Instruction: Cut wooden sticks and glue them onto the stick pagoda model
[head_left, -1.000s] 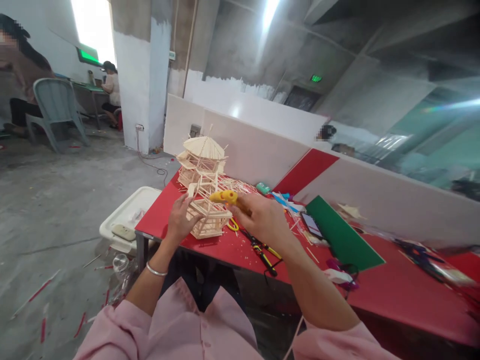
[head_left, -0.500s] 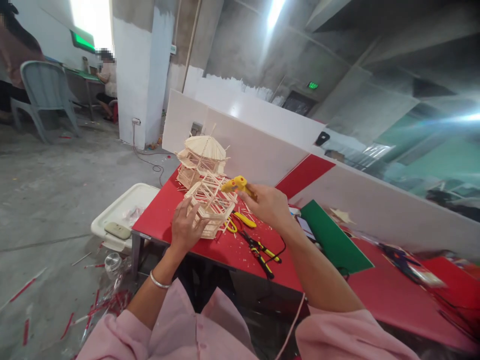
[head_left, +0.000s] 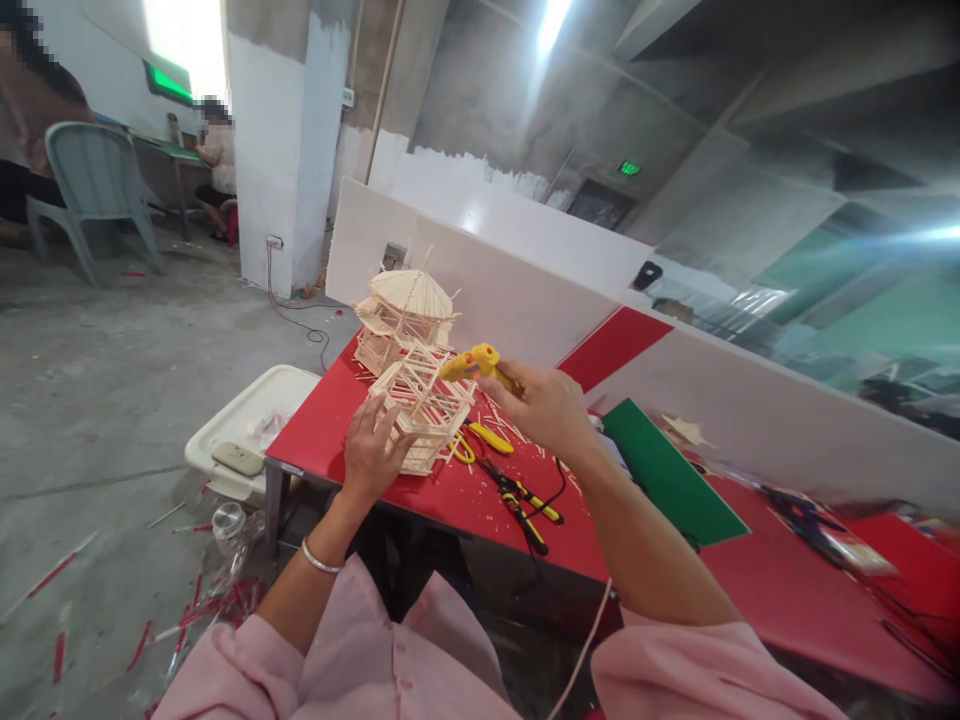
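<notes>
My left hand grips the near left side of an open model frame built of thin wooden sticks, which stands on the red table. In my right hand is a yellow hot glue gun, its tip pointing left over the top of the frame. Whether the tip touches a stick I cannot tell. Just behind stands a second stick model with a pointed, slatted roof. Yellow-and-black pliers and another yellow-handled tool lie right of the frame, among loose stick pieces.
A green board lies on the red table to the right. A pale partition runs along the back. At the left is a white bin with things on top. Wrappers litter the floor. Two people sit farther off.
My right hand has shifted slightly right and up with the glue gun, still over the frame. My left hand keeps its place on the frame.
</notes>
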